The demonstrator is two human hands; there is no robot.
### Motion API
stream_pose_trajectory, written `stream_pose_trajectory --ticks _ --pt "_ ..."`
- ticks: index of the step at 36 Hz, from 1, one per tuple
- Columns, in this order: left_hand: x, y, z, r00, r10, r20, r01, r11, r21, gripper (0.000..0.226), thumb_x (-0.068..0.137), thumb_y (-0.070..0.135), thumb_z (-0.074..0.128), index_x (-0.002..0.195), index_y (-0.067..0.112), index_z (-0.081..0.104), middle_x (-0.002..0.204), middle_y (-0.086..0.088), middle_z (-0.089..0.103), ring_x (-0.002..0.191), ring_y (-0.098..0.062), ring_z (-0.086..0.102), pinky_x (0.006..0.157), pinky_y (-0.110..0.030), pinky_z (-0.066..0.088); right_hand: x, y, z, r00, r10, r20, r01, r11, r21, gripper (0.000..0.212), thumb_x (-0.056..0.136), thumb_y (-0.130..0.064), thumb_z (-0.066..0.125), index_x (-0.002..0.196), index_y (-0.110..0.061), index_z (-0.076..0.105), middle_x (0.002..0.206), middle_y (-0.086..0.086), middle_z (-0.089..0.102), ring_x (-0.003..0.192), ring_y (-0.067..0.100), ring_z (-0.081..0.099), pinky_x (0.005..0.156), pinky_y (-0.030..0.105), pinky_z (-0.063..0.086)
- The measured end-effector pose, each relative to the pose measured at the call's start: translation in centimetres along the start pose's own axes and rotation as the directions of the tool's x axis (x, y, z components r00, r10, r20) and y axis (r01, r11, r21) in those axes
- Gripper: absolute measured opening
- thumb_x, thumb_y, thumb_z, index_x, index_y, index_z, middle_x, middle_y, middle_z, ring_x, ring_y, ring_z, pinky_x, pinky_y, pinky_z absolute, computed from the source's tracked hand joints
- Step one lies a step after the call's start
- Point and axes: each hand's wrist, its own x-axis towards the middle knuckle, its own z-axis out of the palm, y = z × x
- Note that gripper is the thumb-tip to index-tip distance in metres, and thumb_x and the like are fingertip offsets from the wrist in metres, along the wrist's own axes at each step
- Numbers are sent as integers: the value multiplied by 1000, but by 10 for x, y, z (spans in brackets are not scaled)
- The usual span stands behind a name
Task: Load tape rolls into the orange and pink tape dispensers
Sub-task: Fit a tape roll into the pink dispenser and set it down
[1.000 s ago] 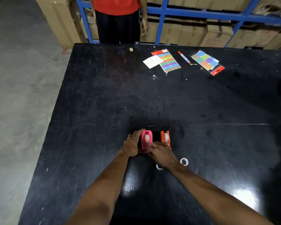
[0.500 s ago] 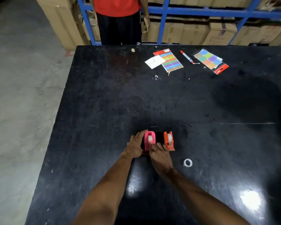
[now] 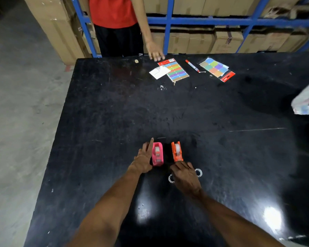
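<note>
A pink tape dispenser (image 3: 157, 154) and an orange tape dispenser (image 3: 176, 151) stand side by side on the black table (image 3: 96, 122), each with a pale tape roll inside. My left hand (image 3: 143, 158) lies flat against the pink dispenser's left side, fingers stretched forward. My right hand (image 3: 184, 173) rests on the table just behind the orange dispenser, fingertips near its base, holding nothing. Two white rings (image 3: 198, 172) (image 3: 170, 178) lie on the table, partly hidden by my right hand.
At the far edge lie two packs of coloured labels (image 3: 176, 72) (image 3: 216, 67), a white card (image 3: 159, 72) and a red marker (image 3: 192, 65). A person in a red shirt (image 3: 114, 13) stands there, one hand (image 3: 155, 51) at the table edge. A pale bag (image 3: 307, 102) intrudes at the right.
My right hand has drawn back from the pink dispenser to behind the orange one. The person's hand has come down to the far table edge. A pale bag has appeared at the right.
</note>
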Motion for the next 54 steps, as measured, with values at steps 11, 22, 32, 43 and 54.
stream_pose_trajectory --ticks 11,22,32,43,54 --pt "-40 42 62 901 352 -252 -306 930 203 52 80 26 50 132 22 50 131 1 45 116 -22 54 99 -38 51 -55 58 -7 898 406 172 -395 914 -91 52 85 -27 59 135 -15 52 122 10 57 106 31 59 84 45 51" --pt "-49 49 96 956 292 -2 -286 937 202 36 96 14 53 131 14 56 130 -7 45 119 -27 54 104 -41 47 -59 53 -10 836 407 367 -467 880 88 47 94 -12 52 140 -15 44 139 11 44 115 36 59 92 42 51" --pt "-45 -2 -2 928 290 -233 -254 952 171 35 95 22 55 129 14 56 128 -7 54 115 -25 59 100 -36 47 9 9 -33 986 97 136 -121 976 181 32 85 -27 62 116 -18 57 120 5 59 99 28 64 82 37 51" --pt "-42 -67 -47 958 30 -285 -8 997 79 46 82 16 66 126 15 57 133 -3 53 128 -22 54 108 -33 44 108 -62 -18 959 -128 252 152 985 -77 27 86 -26 56 112 -19 57 117 3 65 115 27 54 92 45 35" --pt "-14 -87 -33 984 -9 -178 22 997 74 43 83 12 67 125 15 57 131 -2 52 118 -24 60 100 -34 50 140 -89 7 921 -65 384 140 975 -171 33 90 -25 58 121 -17 60 120 4 65 123 28 46 109 55 22"
